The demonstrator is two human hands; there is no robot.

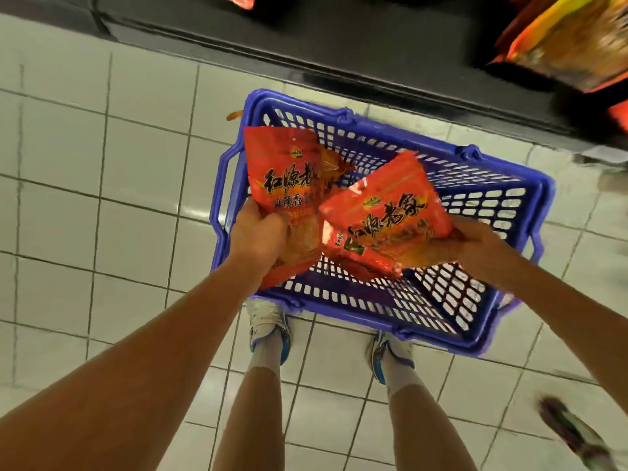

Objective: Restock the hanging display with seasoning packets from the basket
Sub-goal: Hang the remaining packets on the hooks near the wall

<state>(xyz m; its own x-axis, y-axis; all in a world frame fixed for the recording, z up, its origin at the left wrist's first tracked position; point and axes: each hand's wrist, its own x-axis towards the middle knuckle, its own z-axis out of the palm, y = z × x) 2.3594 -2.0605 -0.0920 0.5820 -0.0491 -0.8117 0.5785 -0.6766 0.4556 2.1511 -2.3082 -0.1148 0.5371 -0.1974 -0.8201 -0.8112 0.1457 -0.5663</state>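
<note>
The basket (pixel 380 232) at centre frame is blue-violet plastic with a lattice of square holes; the two seasoning packets (pixel 282 185) (pixel 387 219) over it are red-orange with black characters; the floor (pixel 85 185) is pale grey-white tile with dark grout lines; the shoes (pixel 270 329) at lower centre are white and blue.

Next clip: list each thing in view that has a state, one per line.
left hand: grips the left packet by its lower end.
right hand: grips the right packet.
left packet: held over the basket.
right packet: held, tilted.
basket: on the tiled floor; handles folded down.
</note>
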